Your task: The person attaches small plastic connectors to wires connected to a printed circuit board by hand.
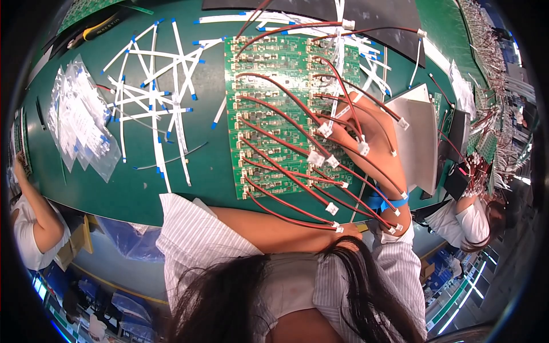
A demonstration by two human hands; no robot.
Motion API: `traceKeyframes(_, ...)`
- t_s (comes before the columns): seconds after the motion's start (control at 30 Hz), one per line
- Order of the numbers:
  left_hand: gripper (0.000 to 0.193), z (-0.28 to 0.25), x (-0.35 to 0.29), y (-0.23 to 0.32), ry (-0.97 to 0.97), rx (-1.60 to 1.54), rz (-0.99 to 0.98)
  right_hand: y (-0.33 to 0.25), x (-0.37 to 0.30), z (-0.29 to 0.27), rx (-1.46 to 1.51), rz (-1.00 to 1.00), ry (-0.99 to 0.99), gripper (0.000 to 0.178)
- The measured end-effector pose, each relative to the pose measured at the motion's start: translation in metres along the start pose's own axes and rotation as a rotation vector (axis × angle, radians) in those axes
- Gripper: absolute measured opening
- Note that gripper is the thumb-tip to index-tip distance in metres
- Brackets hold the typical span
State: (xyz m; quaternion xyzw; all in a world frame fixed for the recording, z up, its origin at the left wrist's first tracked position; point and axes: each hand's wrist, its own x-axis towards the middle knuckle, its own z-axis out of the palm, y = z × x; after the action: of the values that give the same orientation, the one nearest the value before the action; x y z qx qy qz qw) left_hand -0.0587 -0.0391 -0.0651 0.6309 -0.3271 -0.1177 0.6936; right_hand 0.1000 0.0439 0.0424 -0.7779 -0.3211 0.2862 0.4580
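Note:
A green panel of joined circuit boards (274,86) lies before me with red-and-black wire leads (269,108) running from it. The leads end in white plugs (315,158), several hanging toward me. My right hand (366,123) is over the panel's right part, its fingers curled in a pinch among the leads; what they grip is hidden. A blue band (388,201) circles that wrist. My left forearm lies across the near edge of the table, and my left hand (347,231) is by the nearest plugs, its fingers mostly hidden by hair.
White flat cables with blue ends (154,94) lie scattered on the green table (197,166). To the left is a clear bag of white cables (83,120). A grey bent sheet (414,143) stands at the right. Other people sit at far left (37,223) and right (466,223).

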Motion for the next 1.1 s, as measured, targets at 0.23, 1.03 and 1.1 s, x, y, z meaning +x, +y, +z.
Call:
traceKeyframes(0.23,0.010,0.000,0.002,0.004,-0.095,0.360,0.072,-0.002,0.002,-0.005,-0.117,-0.071,-0.028,0.008)
traceKeyframes(1.03,0.008,0.028,0.001,-0.013,-0.216,0.113,-0.108,0.004,-0.008,0.010,-0.304,-0.290,0.175,0.017)
traceKeyframes(1.1,0.009,0.036,0.002,-0.019,-0.258,0.198,-0.068,0.009,-0.008,0.010,-0.353,-0.387,0.169,0.017)
